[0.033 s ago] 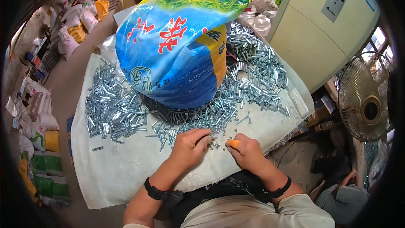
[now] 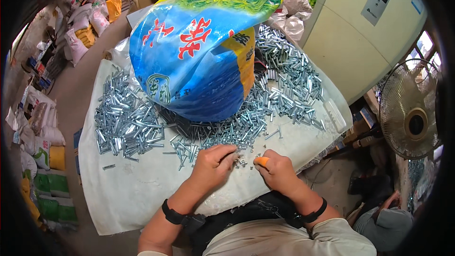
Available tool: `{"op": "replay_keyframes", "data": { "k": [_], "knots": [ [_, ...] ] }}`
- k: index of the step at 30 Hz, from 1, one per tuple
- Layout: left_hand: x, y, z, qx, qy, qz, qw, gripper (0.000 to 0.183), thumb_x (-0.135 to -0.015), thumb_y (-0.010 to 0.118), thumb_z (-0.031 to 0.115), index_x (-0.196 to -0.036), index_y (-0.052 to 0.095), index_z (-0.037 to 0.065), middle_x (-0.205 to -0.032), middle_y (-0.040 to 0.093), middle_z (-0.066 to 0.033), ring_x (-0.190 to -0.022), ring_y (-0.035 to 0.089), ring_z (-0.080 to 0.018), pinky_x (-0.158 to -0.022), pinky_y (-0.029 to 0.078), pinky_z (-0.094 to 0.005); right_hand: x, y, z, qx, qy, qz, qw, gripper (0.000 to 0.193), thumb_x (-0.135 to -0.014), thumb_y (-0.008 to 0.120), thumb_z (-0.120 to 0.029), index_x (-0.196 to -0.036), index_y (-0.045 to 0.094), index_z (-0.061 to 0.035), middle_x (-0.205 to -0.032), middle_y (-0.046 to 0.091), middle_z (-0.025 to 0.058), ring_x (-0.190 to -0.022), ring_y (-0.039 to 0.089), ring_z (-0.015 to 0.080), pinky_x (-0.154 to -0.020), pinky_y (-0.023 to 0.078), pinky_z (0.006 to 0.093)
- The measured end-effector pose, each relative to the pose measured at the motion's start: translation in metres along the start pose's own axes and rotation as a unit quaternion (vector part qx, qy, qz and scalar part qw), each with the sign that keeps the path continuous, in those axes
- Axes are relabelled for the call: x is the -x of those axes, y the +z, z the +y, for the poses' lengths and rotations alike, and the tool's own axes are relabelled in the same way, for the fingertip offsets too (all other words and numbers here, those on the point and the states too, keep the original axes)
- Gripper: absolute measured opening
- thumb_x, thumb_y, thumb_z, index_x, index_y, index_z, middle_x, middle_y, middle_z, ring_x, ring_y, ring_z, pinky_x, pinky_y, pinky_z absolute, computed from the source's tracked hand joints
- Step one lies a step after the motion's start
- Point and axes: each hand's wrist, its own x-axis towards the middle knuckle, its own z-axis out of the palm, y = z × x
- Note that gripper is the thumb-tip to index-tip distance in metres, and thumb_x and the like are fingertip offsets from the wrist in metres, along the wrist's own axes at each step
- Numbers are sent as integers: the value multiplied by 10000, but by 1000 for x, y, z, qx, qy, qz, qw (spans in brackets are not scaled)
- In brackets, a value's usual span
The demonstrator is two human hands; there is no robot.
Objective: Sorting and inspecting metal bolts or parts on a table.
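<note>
Working at a pale-covered tabletop (image 2: 142, 199), facing loose bolts (image 2: 125, 125) heaped at left and around a blue bag (image 2: 199, 61). Curling the left hand (image 2: 212, 167) beside small metal pieces (image 2: 243, 163) lying between the hands; curling the right hand (image 2: 278, 171), wearing an orange finger cover (image 2: 262, 161); not showing whether either is gripping anything. For good handling, probably pinching single pieces lightly, avoiding scattering.

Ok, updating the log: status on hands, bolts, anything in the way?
Left hand, right hand beside small metal pieces; grip unclear. Silver bolts heaped beyond. Blue sack blocks view between heaps.
</note>
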Motion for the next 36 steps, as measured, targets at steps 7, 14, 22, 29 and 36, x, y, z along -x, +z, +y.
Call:
{"op": "replay_keyframes", "data": {
  "k": [7,14,22,29,36],
  "knots": [
    [9,1,-10,-20,87,12,996,184,-993,807,58,-1167,810,-2,-969,798,-167,-796,777,-332,-705,604,-398,-6,-5,-2,-1,18,-14,1000,82,-921,809,-55,-998,780,-54,-914,671,156,-749,712,400,-667,588,461],
    [13,2,-8,-63,112,-7,992,140,-989,826,84,-1114,812,22,-921,767,-147,-783,755,-340,-692,597,-407,-11,4,-15,-312,214,23,925,98,-973,733,36,-1064,766,48,-945,768,149,-718,769,288,-669,626,386],
    [20,5,-14,-45,126,3,991,144,-986,805,67,-1127,799,35,-910,733,-141,-771,738,-341,-678,584,-424,-22,13,-37,-621,259,91,734,180,-1011,660,108,-1176,730,102,-891,776,210,-755,775,275,-711,661,371],
    [22,3,-11,-68,132,-19,989,114,-1002,758,61,-1116,759,68,-925,680,-144,-812,723,-398,-710,594,-483,-15,23,-27,-472,141,69,867,260,-1056,620,112,-1302,699,85,-946,763,178,-761,761,228,-691,632,334],
    [23,2,-9,-105,144,-22,984,112,-1001,758,60,-1112,765,70,-914,672,-142,-815,728,-392,-705,593,-483,-15,24,-29,-527,168,70,830,376,-1088,616,91,-1464,634,84,-1019,750,157,-782,747,197,-682,610,312]
  ]
}}
